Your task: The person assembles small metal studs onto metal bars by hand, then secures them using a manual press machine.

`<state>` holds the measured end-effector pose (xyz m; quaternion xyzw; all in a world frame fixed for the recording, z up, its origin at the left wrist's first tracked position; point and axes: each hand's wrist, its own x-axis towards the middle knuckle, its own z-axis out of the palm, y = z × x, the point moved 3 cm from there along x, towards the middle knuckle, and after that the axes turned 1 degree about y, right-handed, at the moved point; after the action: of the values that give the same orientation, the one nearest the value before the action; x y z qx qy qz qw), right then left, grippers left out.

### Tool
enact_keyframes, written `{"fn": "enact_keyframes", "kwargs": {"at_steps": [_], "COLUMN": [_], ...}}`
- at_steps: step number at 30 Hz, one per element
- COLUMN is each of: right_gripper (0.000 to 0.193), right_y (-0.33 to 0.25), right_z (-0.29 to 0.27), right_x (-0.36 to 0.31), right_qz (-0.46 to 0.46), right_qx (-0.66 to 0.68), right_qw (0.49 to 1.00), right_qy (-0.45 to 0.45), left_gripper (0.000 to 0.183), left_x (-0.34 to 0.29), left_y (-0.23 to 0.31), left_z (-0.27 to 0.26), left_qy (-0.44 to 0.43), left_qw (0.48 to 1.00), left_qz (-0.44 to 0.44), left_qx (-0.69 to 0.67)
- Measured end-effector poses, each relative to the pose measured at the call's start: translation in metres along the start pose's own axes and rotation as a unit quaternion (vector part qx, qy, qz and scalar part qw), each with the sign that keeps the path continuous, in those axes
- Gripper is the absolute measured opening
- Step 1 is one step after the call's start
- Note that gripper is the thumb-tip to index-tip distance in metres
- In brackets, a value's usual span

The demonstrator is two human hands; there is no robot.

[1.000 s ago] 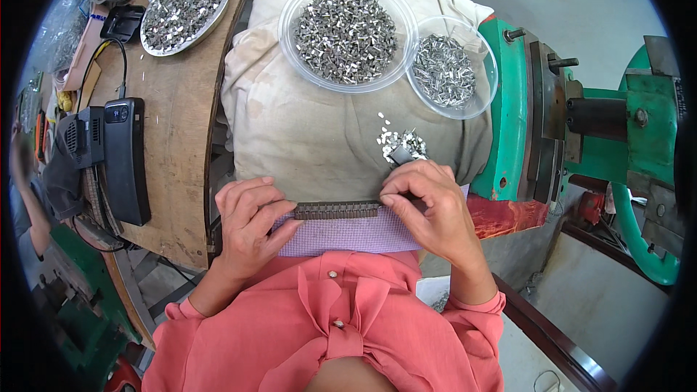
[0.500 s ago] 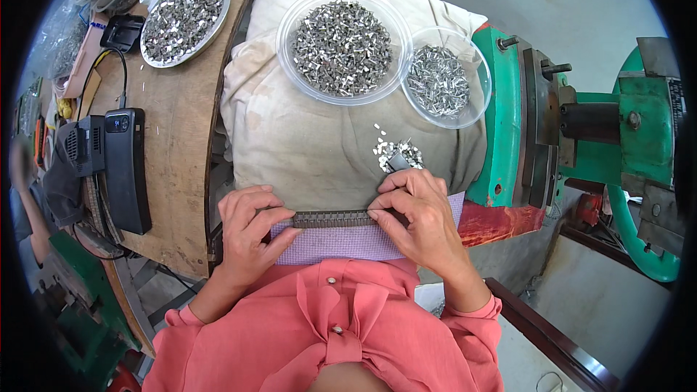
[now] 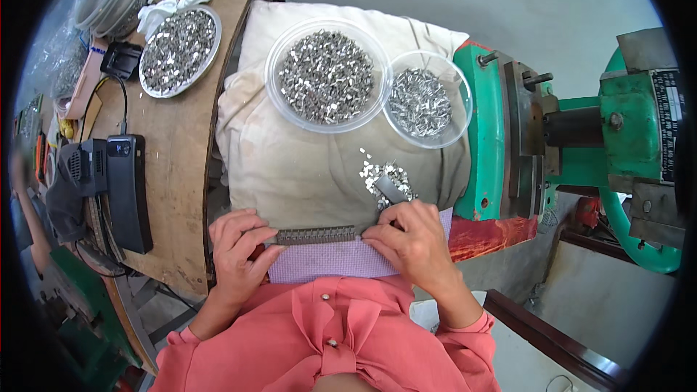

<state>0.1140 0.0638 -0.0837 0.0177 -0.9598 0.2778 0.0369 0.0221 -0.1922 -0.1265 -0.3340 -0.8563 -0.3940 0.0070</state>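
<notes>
A dark, ridged metal strip (image 3: 316, 235), with a row of slots or teeth, lies level over the near edge of the cushion. My left hand (image 3: 241, 248) pinches its left end between thumb and fingers. At the right end, the thumb and fingers of my right hand (image 3: 411, 245) are pressed together; whatever they hold is too small to name. Just beyond my right hand, a small pile of silver metal bits (image 3: 374, 174) rests on the cloth, with a flat grey metal piece (image 3: 390, 189) lying on it.
Two clear tubs, one large (image 3: 273, 101) and one smaller (image 3: 465, 112), hold small metal parts on the cloth-covered cushion (image 3: 247, 152). A green machine (image 3: 488, 167) stands at the right. The wooden table (image 3: 174, 196) at left bears a white bowl (image 3: 217, 43) of parts and a black power bank (image 3: 128, 196).
The view has shifted, so the tubs and cushion sit lower in it. My right fingers have drawn slightly off the strip's right end, exposing it; my left hand keeps its grip.
</notes>
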Motion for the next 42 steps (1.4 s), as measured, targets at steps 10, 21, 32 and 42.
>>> {"fn": "enact_keyframes", "kwargs": {"at_steps": [10,21,32,42], "right_gripper": [0.015,0.017,0.017,0.03], "right_y": [-0.024,0.023,0.015,0.018], "right_z": [0.005,-0.064,-0.047,-0.016], "right_x": [0.002,0.051,-0.004,-0.027], "right_qz": [-0.079,0.0,0.095,0.146], "right_qx": [-0.22,-0.16,-0.058,-0.026], "right_qw": [0.964,0.962,0.978,0.973], "right_qy": [-0.124,0.22,0.177,0.179], "left_gripper": [0.034,0.033,0.035,0.03], "left_x": [-0.001,0.008,0.019,0.019], "left_y": [-0.002,0.005,0.021,0.02], "left_z": [0.002,0.008,0.023,0.023], "left_qy": [0.0,-0.009,-0.057,-0.057], "left_qw": [1.0,1.0,0.998,0.997], "left_qz": [-0.016,-0.009,0.029,-0.011], "left_qx": [-0.022,-0.011,-0.005,-0.044]}}
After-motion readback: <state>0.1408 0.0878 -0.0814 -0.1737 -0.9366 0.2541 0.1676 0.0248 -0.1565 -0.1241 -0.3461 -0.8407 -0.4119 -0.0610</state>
